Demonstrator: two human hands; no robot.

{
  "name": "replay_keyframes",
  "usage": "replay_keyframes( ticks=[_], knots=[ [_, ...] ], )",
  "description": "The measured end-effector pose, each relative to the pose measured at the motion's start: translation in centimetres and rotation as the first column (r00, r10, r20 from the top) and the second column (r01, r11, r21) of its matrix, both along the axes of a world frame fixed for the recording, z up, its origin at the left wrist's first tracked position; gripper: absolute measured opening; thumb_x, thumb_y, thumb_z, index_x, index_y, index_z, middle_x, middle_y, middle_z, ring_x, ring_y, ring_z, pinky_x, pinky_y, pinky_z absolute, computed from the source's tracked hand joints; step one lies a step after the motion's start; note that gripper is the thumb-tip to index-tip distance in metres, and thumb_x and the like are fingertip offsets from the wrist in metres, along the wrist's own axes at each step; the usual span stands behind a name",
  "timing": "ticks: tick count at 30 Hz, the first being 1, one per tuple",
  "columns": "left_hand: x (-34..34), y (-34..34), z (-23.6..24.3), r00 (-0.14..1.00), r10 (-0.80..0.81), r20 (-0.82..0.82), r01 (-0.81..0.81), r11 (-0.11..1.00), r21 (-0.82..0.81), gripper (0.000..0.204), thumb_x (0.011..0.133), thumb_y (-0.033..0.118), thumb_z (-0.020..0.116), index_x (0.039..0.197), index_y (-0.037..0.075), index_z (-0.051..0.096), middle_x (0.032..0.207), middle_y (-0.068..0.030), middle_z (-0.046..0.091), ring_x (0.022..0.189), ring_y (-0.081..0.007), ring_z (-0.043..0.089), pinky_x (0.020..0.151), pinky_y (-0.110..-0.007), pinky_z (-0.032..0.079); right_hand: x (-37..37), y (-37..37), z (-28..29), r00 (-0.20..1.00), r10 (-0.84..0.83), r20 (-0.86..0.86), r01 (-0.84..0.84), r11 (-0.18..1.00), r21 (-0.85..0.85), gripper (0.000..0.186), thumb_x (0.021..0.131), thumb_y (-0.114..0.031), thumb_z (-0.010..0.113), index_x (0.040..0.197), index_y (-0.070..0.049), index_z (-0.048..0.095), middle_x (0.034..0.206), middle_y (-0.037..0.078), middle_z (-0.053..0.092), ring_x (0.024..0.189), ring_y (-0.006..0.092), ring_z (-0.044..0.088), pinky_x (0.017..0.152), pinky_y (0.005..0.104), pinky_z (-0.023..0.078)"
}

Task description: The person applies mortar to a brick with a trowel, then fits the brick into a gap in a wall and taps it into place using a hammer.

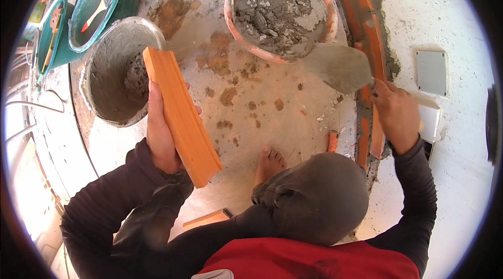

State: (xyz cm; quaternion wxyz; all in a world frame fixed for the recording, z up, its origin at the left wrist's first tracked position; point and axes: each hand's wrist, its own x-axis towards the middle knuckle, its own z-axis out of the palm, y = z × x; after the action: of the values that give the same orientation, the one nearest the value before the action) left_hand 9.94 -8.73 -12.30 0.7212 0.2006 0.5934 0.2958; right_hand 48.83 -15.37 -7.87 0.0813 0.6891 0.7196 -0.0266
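Orange trim piece point(183, 122): in the head view, it is lying tilted in the left hand point(161, 137), above the floor, its broad side facing up.
Left hand: it is gripping the piece from beneath, thumb along one edge, fingertips showing at the other, probably leaving that side free.
Right hand point(396, 116): it is clasping the handle of the trowel point(343, 69), likely for steering the blade.
Trowel: its greyish blade is overlapping the mortar tub's point(229, 12) rim; contact is not telling clearly.
Mortar tub: it is standing ahead, presumably for easy reach.
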Motion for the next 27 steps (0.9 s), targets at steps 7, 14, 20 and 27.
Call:
replay_keyframes(
  ticks=[7, 14, 20, 27],
  knots=[
    [0.2, -1.4, -1.7, 0.999, -0.041, 0.034, 0.038, 0.997, 0.071, 0.076, 0.091, 0.073, 0.03, 0.128, 0.009, 0.047, 0.094, -0.0075, 0.057, 0.078, -0.0152, 0.057, 0.067, -0.031, 0.049, -3.2, 5.3, 0.2, 0.963, 0.05, -0.264, -0.091, 0.985, -0.146, 0.023, 0.085, -0.02, 0.066, 0.095, -0.001, 0.058, 0.078, 0.022, 0.062, 0.078, 0.0417, 0.06, 0.068, 0.0472, 0.047],
    [-0.1, -2.1, -2.1, 0.977, -0.198, 0.072, 0.192, 0.978, 0.081, 0.072, 0.096, 0.067, 0.026, 0.136, 0.009, 0.041, 0.113, -0.0049, 0.052, 0.09, -0.0146, 0.054, 0.076, -0.032, 0.049, -2.2, 8.4, 3.8, 0.938, 0.114, -0.327, -0.216, 0.932, -0.293, 0.023, 0.092, -0.02, 0.057, 0.085, 0.003, 0.055, 0.071, 0.024, 0.055, 0.073, 0.0438, 0.055, 0.066, 0.0473, 0.043],
    [1.3, -2.4, -3.9, 0.978, -0.194, 0.078, 0.185, 0.976, 0.111, 0.071, 0.096, 0.065, 0.025, 0.136, 0.009, 0.042, 0.115, -0.0028, 0.051, 0.09, -0.015, 0.054, 0.08, -0.033, 0.048, -4.5, 10.1, 2.5, 0.941, 0.275, -0.199, -0.327, 0.892, -0.313, 0.027, 0.094, -0.023, 0.052, 0.084, 0.001, 0.056, 0.075, 0.022, 0.058, 0.078, 0.0421, 0.058, 0.069, 0.0483, 0.046],
    [3.0, -2.7, -5.5, 0.988, -0.107, 0.112, 0.094, 0.989, 0.115, 0.066, 0.096, 0.064, 0.031, 0.116, 0.005, 0.053, 0.091, -0.0059, 0.058, 0.082, -0.0136, 0.055, 0.076, -0.03, 0.046, -2.6, 13.2, 4.7, 0.836, 0.475, 0.276, -0.458, 0.88, -0.127, 0.024, 0.092, -0.026, 0.055, 0.094, -0.004, 0.066, 0.084, 0.016, 0.065, 0.084, 0.0328, 0.065, 0.071, 0.044, 0.051]
  ],
)
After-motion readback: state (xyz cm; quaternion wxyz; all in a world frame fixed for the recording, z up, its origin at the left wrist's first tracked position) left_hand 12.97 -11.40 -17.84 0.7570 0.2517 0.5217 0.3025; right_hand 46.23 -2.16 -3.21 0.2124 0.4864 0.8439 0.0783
